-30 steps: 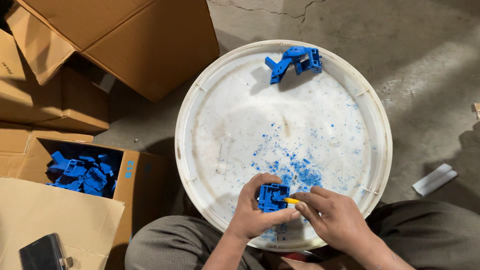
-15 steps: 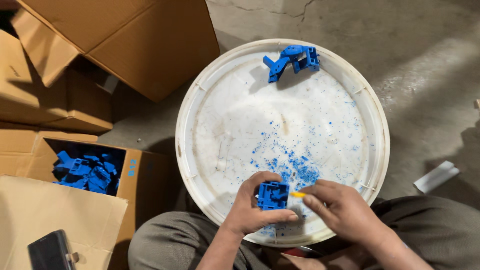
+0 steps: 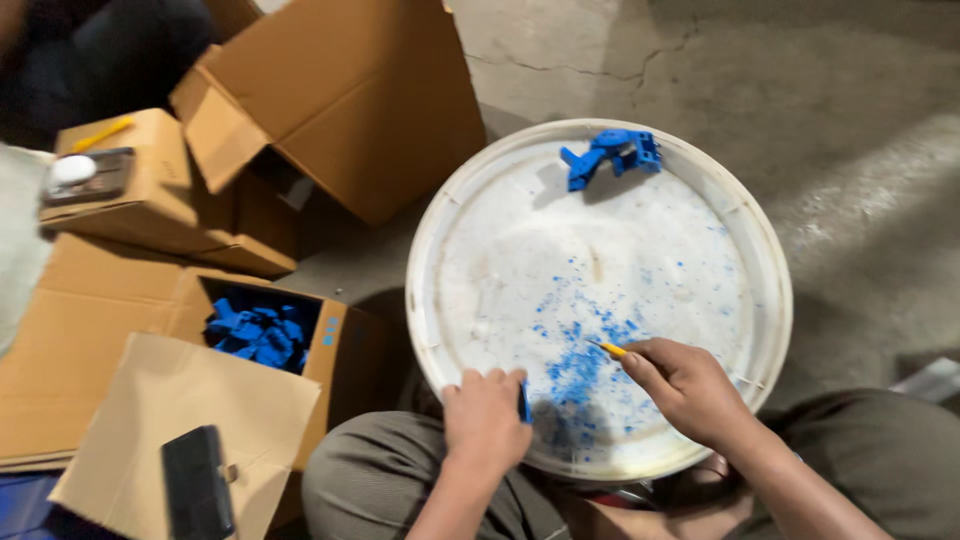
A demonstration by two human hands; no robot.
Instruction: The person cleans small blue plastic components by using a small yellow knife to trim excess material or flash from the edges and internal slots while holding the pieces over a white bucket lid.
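Low in the frame, the left hand (image 3: 487, 418) is curled tight over a small blue moulded plastic part (image 3: 524, 402), of which only a thin edge shows beside the fingers, at the near rim of the round white plastic lid (image 3: 440, 240) that serves as a work surface. The right hand (image 3: 690, 388) pinches a slim yellow-handled blade (image 3: 607, 348), tip aimed left over a scatter of blue plastic shavings (image 3: 575, 365). The step in hand looks like trimming flash off the part (a judgement from the shavings); a next cut would call for turning an untrimmed edge toward the blade. Another blue plastic part (image 3: 610, 156) lies at the lid's far rim, and more fill an open cardboard box (image 3: 262, 335) at lower left
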